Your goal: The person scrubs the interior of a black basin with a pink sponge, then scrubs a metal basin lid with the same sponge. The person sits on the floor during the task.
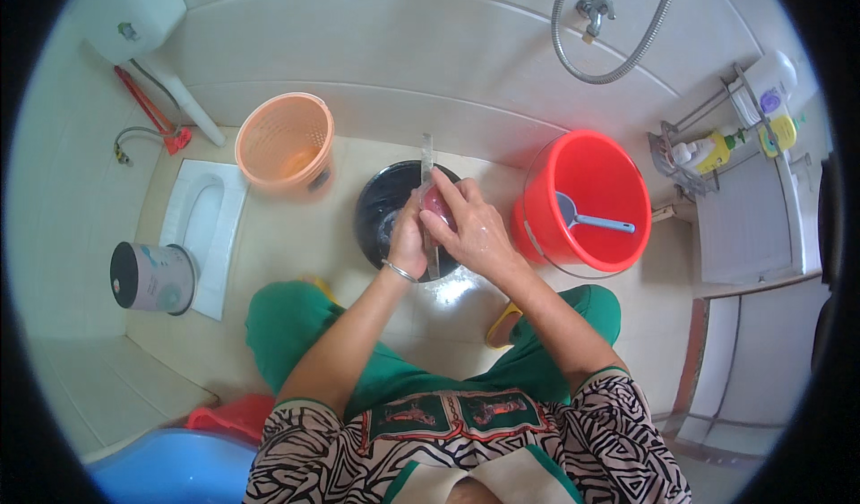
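A black basin point(369, 226) stands on the floor in front of me, between my feet, with some wet sheen inside. Over it, both hands meet around a long, thin, pale strip point(427, 150) that looks partly see-through and runs away from me across the basin. My left hand point(409, 240) is closed at the strip's left side. On the right side, my right hand point(477, 226) curls over a reddish-pink piece point(436, 203) pressed close to the strip. Its exact kind is hidden by the fingers. White suds or drops show on the back of the right hand.
A red bucket point(573, 168) holding a blue-grey dipper point(602, 224) stands right. Left are a peach basket point(269, 114), a squat toilet point(231, 235) and a bin point(161, 277). A blue tub point(175, 464) sits lower left; a shower hose point(618, 74) hangs above.
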The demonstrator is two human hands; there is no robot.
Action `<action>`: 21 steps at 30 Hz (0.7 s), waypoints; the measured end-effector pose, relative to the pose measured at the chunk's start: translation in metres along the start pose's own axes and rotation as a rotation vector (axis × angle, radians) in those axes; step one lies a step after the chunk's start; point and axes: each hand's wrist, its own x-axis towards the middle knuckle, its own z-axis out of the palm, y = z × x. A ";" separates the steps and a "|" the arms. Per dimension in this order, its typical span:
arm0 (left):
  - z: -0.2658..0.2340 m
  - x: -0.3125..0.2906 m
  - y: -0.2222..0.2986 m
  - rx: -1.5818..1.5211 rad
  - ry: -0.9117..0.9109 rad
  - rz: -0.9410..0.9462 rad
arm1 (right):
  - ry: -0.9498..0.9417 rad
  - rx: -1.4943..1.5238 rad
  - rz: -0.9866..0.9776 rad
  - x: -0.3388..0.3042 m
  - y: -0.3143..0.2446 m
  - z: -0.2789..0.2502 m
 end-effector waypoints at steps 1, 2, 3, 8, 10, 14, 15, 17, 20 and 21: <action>0.001 -0.002 -0.004 0.063 0.043 0.025 | 0.021 -0.048 0.028 0.003 0.000 0.002; 0.002 -0.004 -0.007 0.126 0.087 0.050 | 0.037 -0.082 0.022 0.009 0.001 0.004; 0.002 -0.006 -0.010 0.142 0.064 0.041 | 0.081 -0.113 -0.012 0.017 0.005 0.006; -0.004 -0.008 -0.012 0.155 -0.057 0.065 | 0.095 -0.150 -0.007 0.061 0.030 0.011; -0.006 -0.006 -0.010 0.121 -0.061 0.067 | 0.074 -0.148 -0.026 0.053 0.028 0.012; -0.003 -0.006 -0.007 0.002 -0.002 0.042 | 0.016 -0.135 -0.024 0.003 0.007 0.012; -0.001 -0.007 -0.008 0.028 0.078 0.037 | 0.016 -0.136 -0.027 0.001 0.005 0.010; -0.001 -0.010 -0.006 0.118 -0.012 0.063 | 0.025 -0.160 -0.005 0.012 0.009 0.007; -0.004 -0.013 -0.006 0.222 -0.086 0.061 | 0.064 -0.263 0.083 0.064 0.029 -0.002; -0.005 -0.013 -0.005 0.245 -0.110 0.042 | 0.011 -0.261 0.062 0.071 0.032 -0.001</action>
